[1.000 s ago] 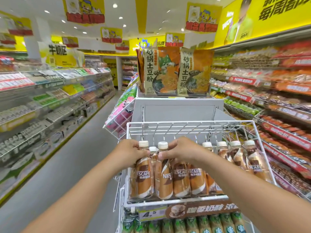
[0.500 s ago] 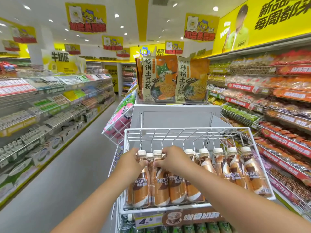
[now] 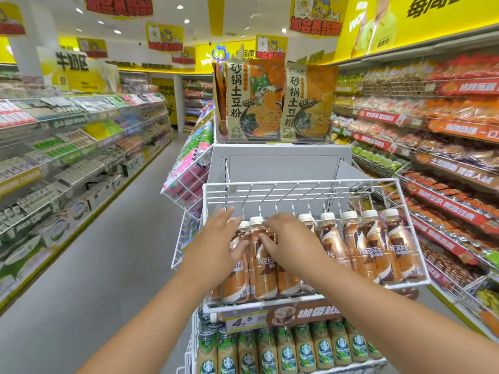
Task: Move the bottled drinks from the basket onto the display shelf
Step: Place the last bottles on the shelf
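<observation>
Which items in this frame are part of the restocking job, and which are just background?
Job: Nescafe bottles, white wire shelf, left hand, right hand.
Background: noodle packets, Starbucks bottles, price tag, side-aisle shelves.

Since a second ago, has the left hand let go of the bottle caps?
Yes. The left hand has opened and slid down off the caps onto the bottles' sides, still at the wire shelf's left end.
</observation>
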{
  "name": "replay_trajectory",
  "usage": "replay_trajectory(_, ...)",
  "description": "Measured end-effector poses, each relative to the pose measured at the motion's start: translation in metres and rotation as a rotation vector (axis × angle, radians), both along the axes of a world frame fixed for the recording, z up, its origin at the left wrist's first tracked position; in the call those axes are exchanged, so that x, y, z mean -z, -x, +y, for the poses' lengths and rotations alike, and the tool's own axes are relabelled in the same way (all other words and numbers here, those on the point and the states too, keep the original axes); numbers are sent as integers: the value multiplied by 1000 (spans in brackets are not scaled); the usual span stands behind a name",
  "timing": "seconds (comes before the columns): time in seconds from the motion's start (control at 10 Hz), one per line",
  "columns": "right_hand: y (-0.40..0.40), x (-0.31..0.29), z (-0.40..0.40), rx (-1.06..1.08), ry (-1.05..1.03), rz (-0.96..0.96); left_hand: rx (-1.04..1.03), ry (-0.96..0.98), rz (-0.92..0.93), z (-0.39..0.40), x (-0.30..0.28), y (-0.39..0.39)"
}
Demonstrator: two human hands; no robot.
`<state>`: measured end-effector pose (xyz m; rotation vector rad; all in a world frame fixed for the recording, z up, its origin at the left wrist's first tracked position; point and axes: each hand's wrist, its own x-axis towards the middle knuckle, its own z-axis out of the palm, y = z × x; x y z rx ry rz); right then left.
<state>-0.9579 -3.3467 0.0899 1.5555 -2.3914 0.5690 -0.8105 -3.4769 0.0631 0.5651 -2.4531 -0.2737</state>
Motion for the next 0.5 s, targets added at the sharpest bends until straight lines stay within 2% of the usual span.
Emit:
replay_trajectory(0.1,-4,8,10,-28,-36,77,5,75,-57,-3,10,1)
replay_trajectory(0.2,-7,23,24,-4,-159,128,21,153,-100,-5,22,3)
replay_trajectory(0.5,-19,16,92,66,-243,59,-3,221,-230,45,16,-13)
